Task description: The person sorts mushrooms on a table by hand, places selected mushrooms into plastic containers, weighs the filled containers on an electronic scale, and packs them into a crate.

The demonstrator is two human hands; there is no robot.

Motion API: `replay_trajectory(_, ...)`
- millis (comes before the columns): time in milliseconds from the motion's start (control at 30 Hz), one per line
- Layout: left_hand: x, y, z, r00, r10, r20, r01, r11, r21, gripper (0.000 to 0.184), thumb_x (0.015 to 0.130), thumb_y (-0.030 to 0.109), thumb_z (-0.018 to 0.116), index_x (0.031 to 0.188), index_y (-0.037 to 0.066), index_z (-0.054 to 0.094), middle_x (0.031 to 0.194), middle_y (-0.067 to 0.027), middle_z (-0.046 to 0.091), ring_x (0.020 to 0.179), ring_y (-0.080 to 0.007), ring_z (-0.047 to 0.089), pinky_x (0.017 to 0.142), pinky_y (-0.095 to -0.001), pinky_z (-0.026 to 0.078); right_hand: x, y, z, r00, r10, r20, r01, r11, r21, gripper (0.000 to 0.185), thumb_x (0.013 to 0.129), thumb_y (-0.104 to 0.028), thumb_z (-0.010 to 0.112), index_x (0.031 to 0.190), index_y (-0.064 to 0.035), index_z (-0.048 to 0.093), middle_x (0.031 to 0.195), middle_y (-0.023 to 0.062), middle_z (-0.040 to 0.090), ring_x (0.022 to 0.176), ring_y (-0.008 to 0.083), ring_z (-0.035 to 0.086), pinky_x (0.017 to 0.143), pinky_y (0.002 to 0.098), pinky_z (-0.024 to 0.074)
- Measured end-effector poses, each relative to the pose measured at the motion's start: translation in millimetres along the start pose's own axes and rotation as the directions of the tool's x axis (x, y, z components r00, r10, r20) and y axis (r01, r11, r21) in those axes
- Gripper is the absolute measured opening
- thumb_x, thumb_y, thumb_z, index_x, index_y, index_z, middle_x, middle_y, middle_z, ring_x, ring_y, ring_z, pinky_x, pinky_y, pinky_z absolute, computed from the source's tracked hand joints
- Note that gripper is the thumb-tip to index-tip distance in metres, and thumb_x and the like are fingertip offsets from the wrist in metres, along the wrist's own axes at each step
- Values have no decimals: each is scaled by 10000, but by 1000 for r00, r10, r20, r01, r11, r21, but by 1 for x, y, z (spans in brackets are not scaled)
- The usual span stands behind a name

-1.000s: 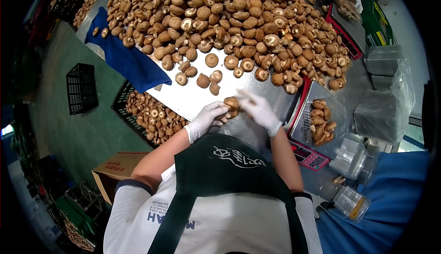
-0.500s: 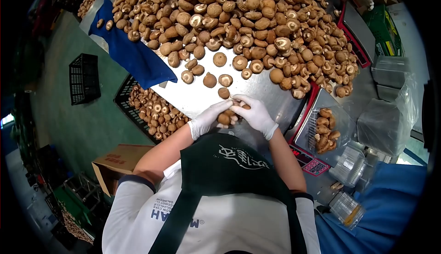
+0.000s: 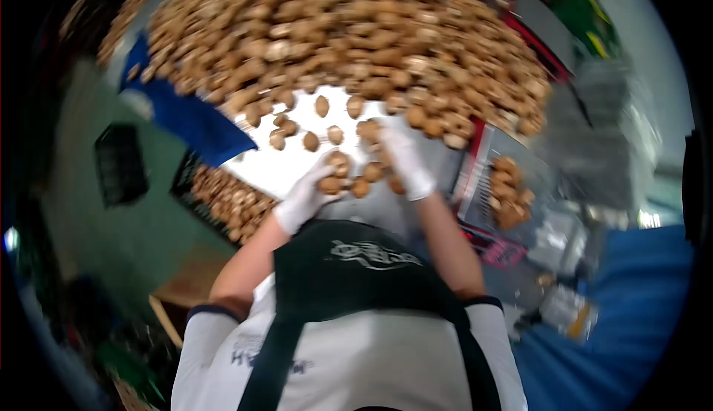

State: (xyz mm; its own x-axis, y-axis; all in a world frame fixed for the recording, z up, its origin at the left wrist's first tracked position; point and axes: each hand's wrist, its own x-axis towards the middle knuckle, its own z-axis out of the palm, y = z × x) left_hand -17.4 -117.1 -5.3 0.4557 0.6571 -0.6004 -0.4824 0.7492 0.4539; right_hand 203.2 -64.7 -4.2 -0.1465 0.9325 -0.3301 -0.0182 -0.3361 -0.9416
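Motion blur smears this moment. My left hand (image 3: pixel 306 192), in a white glove, curls at the near side of the metal table around a brown shiitake mushroom (image 3: pixel 329 185). Another mushroom (image 3: pixel 339 163) lies against its fingertips. My right hand (image 3: pixel 403 160), also gloved, stretches forward with its fingertips at a mushroom (image 3: pixel 368 131). More mushrooms show along its palm side, one of them (image 3: pixel 397 183) near the wrist; its exact grip is blurred. Between the hands are two mushrooms (image 3: pixel 360 186), apart from the fingers.
A large mushroom heap (image 3: pixel 356 39) covers the far table (image 3: pixel 286 166). At left are a blue cloth (image 3: pixel 193 125), a crate of small mushrooms (image 3: pixel 230 199) and a cardboard box (image 3: pixel 182 292). A scale (image 3: pixel 475 180) with bagged mushrooms (image 3: pixel 509 192) and plastic trays (image 3: pixel 557 240) stand at right.
My hands, close together over several mushrooms before, have parted. The right one has reached forward, leaving mushrooms in the gap. The whole view has shifted and blurred.
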Motion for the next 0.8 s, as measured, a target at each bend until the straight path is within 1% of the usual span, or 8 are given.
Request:
replay_trajectory(67, 0, 4, 21, 999, 5, 50, -11, 994, 112, 581, 969, 357, 526, 1496, 216, 327, 1303, -51, 558, 1094, -189, 601, 855, -359, 520, -32, 24, -2, 968, -244, 61, 250, 906, -342, 389, 982, -268, 567, 1202, 50, 615, 1033, 96, 695, 927, 159, 617, 860, 295, 489)
replay_trajectory(167, -1, -3, 34, 997, -21, 70, -4, 940, 340, 484, 975, 366, 539, 1397, 158, 426, 1177, -54, 606, 960, -148, 619, 762, -285, 537, -72, 17, 11, 999, 0, 39, -5, 992, 129, 324, 1000, -197, 537, 1205, 47, 593, 990, 66, 670, 911, 114, 600, 824, 259, 488)
replay_trajectory(300, 2, -29, 34, 988, -87, 127, 20, 890, 456, 304, 975, 169, 592, 1259, 75, 543, 1010, -38, 649, 837, -113, 631, 705, -244, 537, -106, 24, 2, 996, -69, -48, 68, 998, -16, 337, 974, -220, 570, 1187, 40, 591, 973, 102, 669, 902, 131, 612, 806, 279, 496)
replay_trajectory(533, -5, -50, 65, 963, -181, 199, 24, 793, 609, 310, 991, 183, 576, 1282, 81, 543, 1049, -23, 624, 863, -76, 594, 763, -225, 507, -162, 3, -13, 945, -119, -305, 77, 986, -145, 452, 931, -246, 634, 1268, 44, 552, 1102, 199, 683, 1026, 268, 667, 878, 336, 509)
replay_trajectory(633, -2, -52, 80, 951, -115, 286, -114, 731, 673, 306, 999, 191, 563, 1286, 88, 543, 1075, -21, 617, 889, -72, 587, 765, -222, 500, -184, -56, -50, 772, -424, -474, 257, 890, -378, 417, 917, -152, 645, 1289, 14, 559, 1077, 170, 686, 951, 213, 671, 843, 325, 533)
replay_trajectory(700, -1, -53, 82, 952, -114, 283, -111, 733, 671, 306, 1005, 177, 546, 1297, 86, 534, 1085, -19, 613, 902, -76, 577, 743, -214, 496, -193, -87, -82, 634, -437, -638, 195, 889, -414, 419, 914, -134, 647, 1293, 16, 549, 986, 117, 707, 797, 155, 651, 727, 300, 537)
replay_trajectory(767, -1, -55, 84, 953, -100, 286, -118, 747, 655, 307, 1007, 171, 540, 1302, 86, 529, 1081, -20, 612, 889, -80, 575, 727, -214, 495, -188, -90, -121, 470, -588, -659, 300, 808, -507, 397, 908, -128, 657, 1261, 37, 577, 995, 126, 705, 865, 150, 661, 788, 281, 532)
replay_trajectory(800, 0, -58, 84, 951, -80, 299, -132, 768, 626, 308, 1008, 157, 531, 1308, 86, 522, 1080, -26, 608, 866, -88, 574, 700, -217, 494, -191, -107, -128, 505, -506, -699, 289, 863, -415, 412, 891, -118, 675, 1261, 35, 579, 1040, 132, 703, 921, 171, 664, 838, 303, 523)
